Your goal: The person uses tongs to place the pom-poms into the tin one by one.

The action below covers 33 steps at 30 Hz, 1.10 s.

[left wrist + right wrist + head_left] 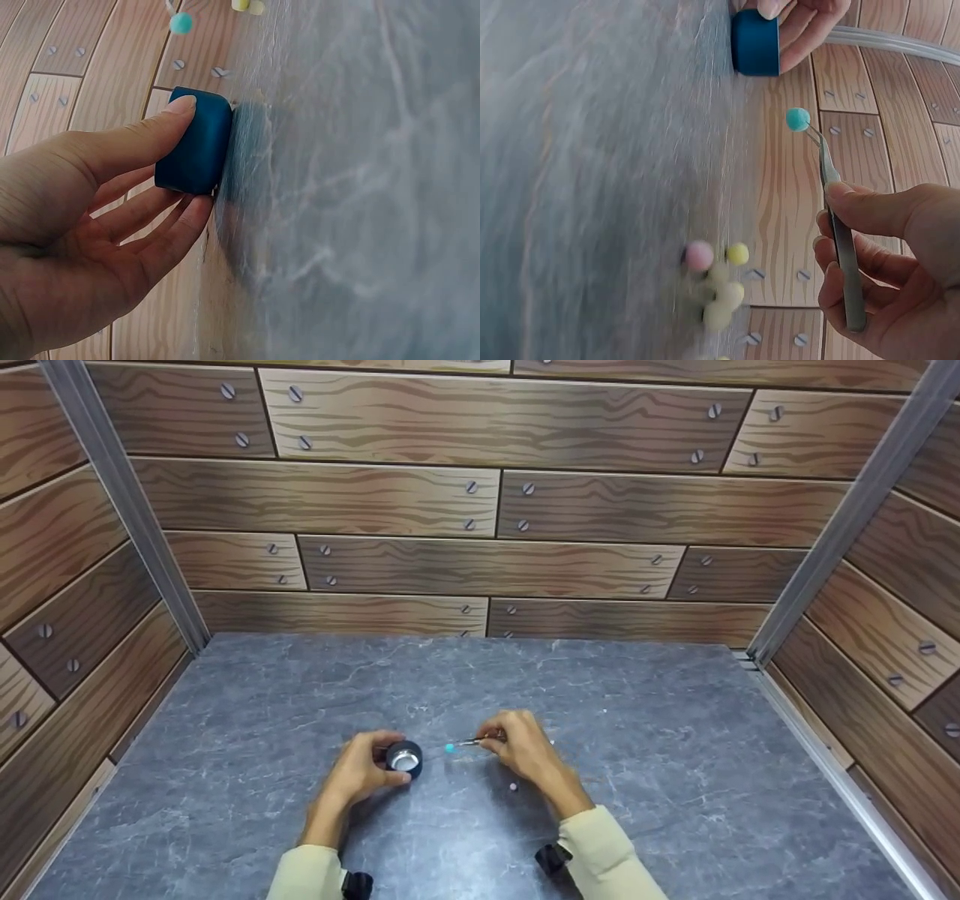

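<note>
My left hand point(358, 771) grips a small dark blue cup point(199, 146) with a silvery inside, thumb on one side and fingers on the other. The cup stands upright on the grey tabletop, its mouth upward. In my right hand point(523, 746) I pinch metal tweezers point(845, 262) between thumb and fingers. Their bent tips hold a small turquoise ball point(798, 119). The ball hangs above the tabletop to the right of the cup, apart from it. In the left wrist view the turquoise ball shows near the top edge.
Loose little balls lie on the marbled grey tabletop point(675, 780) near my right hand: a pink ball point(699, 256), a yellow ball point(737, 253) and several pale ones. Wood-patterned walls point(390, 502) with metal corner posts point(127, 502) enclose the table's back and sides.
</note>
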### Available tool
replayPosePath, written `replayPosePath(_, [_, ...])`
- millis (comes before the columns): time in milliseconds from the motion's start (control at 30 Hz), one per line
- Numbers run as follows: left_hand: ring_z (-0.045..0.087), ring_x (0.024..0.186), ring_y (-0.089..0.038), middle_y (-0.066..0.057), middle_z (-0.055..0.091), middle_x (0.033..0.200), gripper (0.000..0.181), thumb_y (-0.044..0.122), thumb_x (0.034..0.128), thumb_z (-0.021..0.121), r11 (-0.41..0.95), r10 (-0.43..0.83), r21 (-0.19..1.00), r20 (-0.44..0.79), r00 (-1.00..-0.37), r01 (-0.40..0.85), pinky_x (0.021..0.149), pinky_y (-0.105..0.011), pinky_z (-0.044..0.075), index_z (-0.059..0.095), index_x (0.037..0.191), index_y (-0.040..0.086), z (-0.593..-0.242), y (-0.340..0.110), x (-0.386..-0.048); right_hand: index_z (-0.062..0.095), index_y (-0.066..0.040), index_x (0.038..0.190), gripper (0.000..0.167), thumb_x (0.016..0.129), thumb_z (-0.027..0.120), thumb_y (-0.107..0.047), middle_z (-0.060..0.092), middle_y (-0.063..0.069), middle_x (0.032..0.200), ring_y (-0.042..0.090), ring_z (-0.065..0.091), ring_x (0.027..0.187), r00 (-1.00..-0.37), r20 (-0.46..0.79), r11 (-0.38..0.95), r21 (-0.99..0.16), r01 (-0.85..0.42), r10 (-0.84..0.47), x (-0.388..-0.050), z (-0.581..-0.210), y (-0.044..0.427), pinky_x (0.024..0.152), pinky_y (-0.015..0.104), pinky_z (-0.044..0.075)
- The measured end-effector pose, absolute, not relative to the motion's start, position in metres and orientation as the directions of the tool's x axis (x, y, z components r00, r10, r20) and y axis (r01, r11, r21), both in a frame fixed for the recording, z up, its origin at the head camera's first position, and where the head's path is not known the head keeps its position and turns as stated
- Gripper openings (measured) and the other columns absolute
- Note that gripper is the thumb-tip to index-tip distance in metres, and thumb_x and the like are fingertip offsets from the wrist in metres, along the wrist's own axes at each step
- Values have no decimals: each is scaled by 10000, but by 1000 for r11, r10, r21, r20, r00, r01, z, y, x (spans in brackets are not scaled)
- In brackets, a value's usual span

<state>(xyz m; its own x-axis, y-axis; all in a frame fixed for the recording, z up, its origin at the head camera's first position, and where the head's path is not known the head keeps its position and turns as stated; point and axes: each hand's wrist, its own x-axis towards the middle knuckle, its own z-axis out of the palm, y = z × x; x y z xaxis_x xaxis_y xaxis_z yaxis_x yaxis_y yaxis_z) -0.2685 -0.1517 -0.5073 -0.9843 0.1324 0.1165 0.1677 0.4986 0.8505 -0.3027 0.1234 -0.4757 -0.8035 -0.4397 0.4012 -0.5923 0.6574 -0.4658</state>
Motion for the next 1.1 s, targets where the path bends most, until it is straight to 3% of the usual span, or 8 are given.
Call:
replayPosePath(267, [730, 1041, -353, -241, 742, 1170, 569, -40, 692, 911, 490, 130, 855, 119, -984, 168, 942, -505, 569, 701, 1220, -59, -507, -151, -269, 819, -53, 860, 49, 834, 812, -12, 794, 88, 829, 217, 739, 756, -781, 421, 635, -458, -622, -461, -305, -477, 105, 683, 315, 595])
replayPosePath(1100, [738, 1031, -344, -231, 740, 1195, 587, -29, 696, 916, 501, 140, 847, 122, -983, 177, 917, -489, 584, 704, 1243, -42, -506, -151, -269, 816, -70, 885, 44, 855, 802, -41, 779, 84, 850, 205, 720, 777, -784, 389, 625, -474, -621, -484, -303, -486, 77, 703, 284, 580])
